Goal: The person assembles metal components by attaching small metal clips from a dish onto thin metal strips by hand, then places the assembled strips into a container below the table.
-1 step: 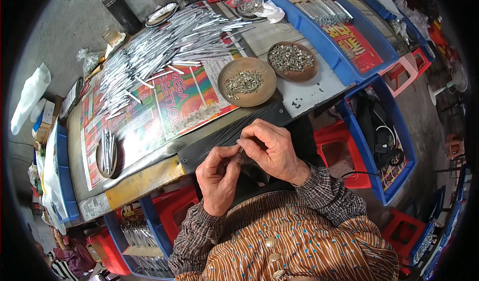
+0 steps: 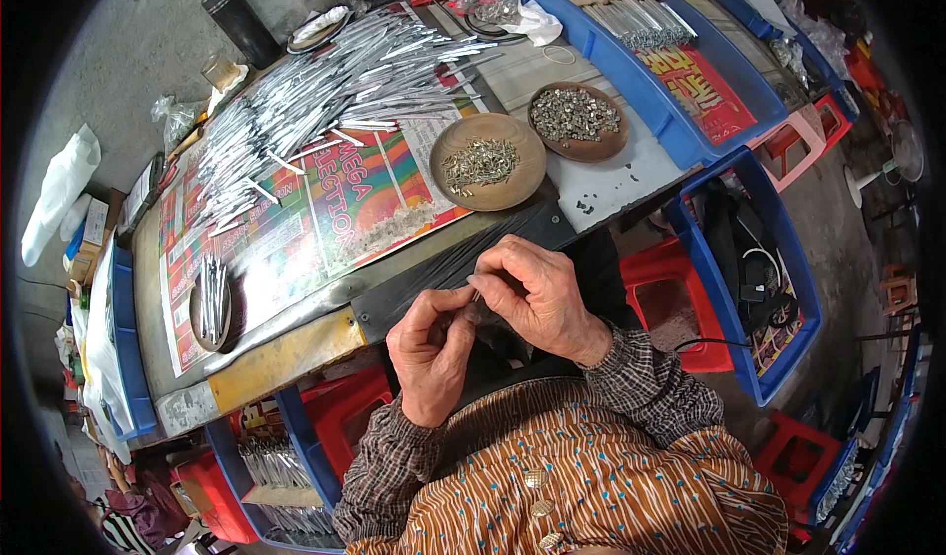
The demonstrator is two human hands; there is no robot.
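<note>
My left hand [image 2: 434,353] and my right hand [image 2: 535,299] meet in front of the table edge, above my lap. Both are closed in a pinch, fingertips touching around something tiny that the fingers mostly hide. Just beyond them sits a round wooden dish [image 2: 456,197] with small brass-coloured metal pieces [image 2: 483,164] in it. Beside it a darker dish [image 2: 613,151] holds small grey metal pieces [image 2: 574,115]. A heap of thin silvery rods [image 2: 325,87] covers the far left of the table, and several more rods [image 2: 212,289] stand in a small dish at the near left.
A large blue tray [image 2: 631,77] with bundled rods lies at the far right. Below it a blue crate [image 2: 803,333] holds a black bag and cables. Red stools [image 2: 670,269] stand under the table. A black cylinder [image 2: 241,25] stands at the back left.
</note>
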